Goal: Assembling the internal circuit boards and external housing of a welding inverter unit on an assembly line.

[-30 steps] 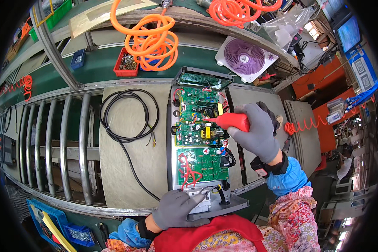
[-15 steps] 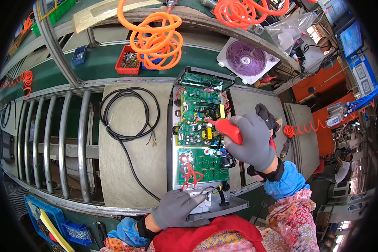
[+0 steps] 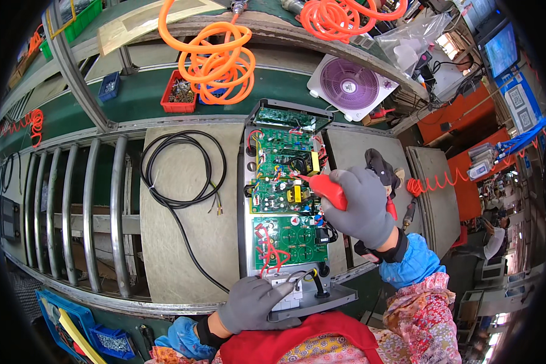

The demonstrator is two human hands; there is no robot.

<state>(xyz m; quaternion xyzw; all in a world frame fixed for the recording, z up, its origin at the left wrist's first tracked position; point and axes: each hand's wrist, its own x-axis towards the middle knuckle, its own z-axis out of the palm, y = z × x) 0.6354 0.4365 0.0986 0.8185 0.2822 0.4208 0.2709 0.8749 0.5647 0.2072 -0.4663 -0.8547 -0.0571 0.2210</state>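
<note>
- The surface [image 3: 164, 255], a pale panel in the line, lies under the open box and reaches out past its left side.
- The box [image 3: 338, 296], a metal case full of electronics, stands directly in front of the person, its inside bare to view and a panel raised at its far end.
- The fan [image 3: 349, 88], purple and white, lies beyond the box's far end, off to its right.
- The cable [image 3: 175, 207], thick and black, is coiled left of the box, with one length running to the box's near end, where the left hand hides it.
- The right hand [image 3: 361, 206], gloved, reaches over the box's right edge, back of the hand up, fingers wrapped around a red tool. Over the last second it has swung somewhat toward the box's near end.
- The left hand [image 3: 255, 306], gloved, lies flat across the box's near end, thumb pointing at a white block [image 3: 292, 295]; whether it grips anything underneath, I cannot tell. It has hardly moved.
- The red tool [image 3: 329, 189] now slants down toward the box's middle instead of lying nearly level; its thin tip stays over the same patch, which suggests attention remains on that spot.
- The red wires [image 3: 273, 250] lie loosely over the circuit board nearest the box's near end.
</note>
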